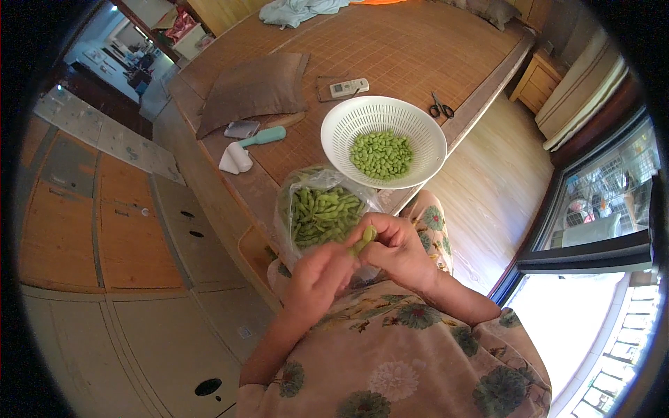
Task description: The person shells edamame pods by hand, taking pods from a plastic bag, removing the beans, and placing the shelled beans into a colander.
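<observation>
Between my two hands is a green soybean pod (364,239), held above my lap. My right hand (397,252) pinches it with thumb and forefinger. The fingers of my left hand (322,274) close on its lower end, partly hidden. Just beyond my hands, a clear plastic bag (284,216) holds many green pods (325,212). A white slotted colander (432,143) stands behind the bag, with shelled green beans (381,155) in its bottom.
On the mat-covered bed (390,49) lie a brown pillow (254,87), a white remote control (349,88), black scissors (440,106) and a lint roller (240,155) with a teal handle. Orange wooden cabinets (136,237) stand on the left, a window (592,202) on the right.
</observation>
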A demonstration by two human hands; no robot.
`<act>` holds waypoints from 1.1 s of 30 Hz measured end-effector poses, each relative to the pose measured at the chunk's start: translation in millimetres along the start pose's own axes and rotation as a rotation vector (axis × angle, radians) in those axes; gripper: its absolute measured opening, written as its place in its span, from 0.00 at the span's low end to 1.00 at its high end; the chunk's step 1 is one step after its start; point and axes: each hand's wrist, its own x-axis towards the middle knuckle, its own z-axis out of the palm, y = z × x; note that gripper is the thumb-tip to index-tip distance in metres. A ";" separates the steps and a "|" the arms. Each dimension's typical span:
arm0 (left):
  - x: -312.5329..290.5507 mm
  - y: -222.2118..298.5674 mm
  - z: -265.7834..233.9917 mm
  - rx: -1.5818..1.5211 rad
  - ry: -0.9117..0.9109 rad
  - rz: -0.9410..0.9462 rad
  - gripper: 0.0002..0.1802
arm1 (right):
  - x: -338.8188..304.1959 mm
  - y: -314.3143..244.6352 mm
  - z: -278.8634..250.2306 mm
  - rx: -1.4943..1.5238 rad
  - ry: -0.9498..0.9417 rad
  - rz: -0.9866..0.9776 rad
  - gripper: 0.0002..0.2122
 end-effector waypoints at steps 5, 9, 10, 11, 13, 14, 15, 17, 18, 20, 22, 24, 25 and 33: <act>1.3 -3.0 -2.9 0.672 0.111 0.388 0.08 | 1.1 3.7 3.2 -0.160 0.092 -0.039 0.08; -3.8 -3.7 -1.2 0.060 0.076 0.065 0.10 | 1.2 5.0 2.2 -0.168 0.068 -0.071 0.08; -3.8 -3.5 -1.3 0.060 0.076 0.065 0.10 | 1.0 4.8 2.2 -0.168 0.067 -0.071 0.08; -3.6 -3.3 -1.7 -0.020 0.052 0.032 0.12 | 0.7 4.3 2.4 -0.153 0.068 -0.048 0.08; -3.3 -4.7 -3.1 -0.100 0.027 -0.001 0.13 | 0.4 2.1 2.4 -0.137 0.068 -0.026 0.07; -2.6 -7.4 -4.3 -0.159 0.007 -0.025 0.14 | 1.0 -0.4 2.2 -0.060 0.056 0.015 0.08; -2.4 -8.9 -5.6 -0.218 -0.014 -0.048 0.15 | 1.6 -1.7 1.9 0.017 0.043 0.056 0.08; -1.8 -8.0 -8.8 -0.256 -0.049 -0.059 0.16 | 2.0 -2.0 1.6 0.045 0.034 0.075 0.08; -1.4 -7.6 -9.9 -0.294 -0.084 -0.071 0.16 | 2.1 -1.8 1.4 0.073 0.025 0.094 0.08; -1.4 -3.3 -9.4 -0.352 -0.096 -0.100 0.16 | 2.5 4.7 -4.5 0.059 0.020 0.103 0.07; -1.5 -2.0 -8.5 -0.410 -0.107 -0.129 0.16 | 2.3 7.6 -6.8 0.046 0.013 0.114 0.07; -1.6 -2.4 -6.9 -0.474 -0.105 -0.098 0.16 | 2.0 8.4 -6.9 0.081 -0.007 0.105 0.07; -1.5 -4.6 -8.1 -0.474 -0.105 -0.098 0.16 | 2.0 7.8 -6.2 0.081 -0.007 0.105 0.07; 0.0 -15.6 -10.1 -0.271 -0.068 -0.002 0.14 | 1.2 3.2 0.1 0.147 0.013 0.114 0.08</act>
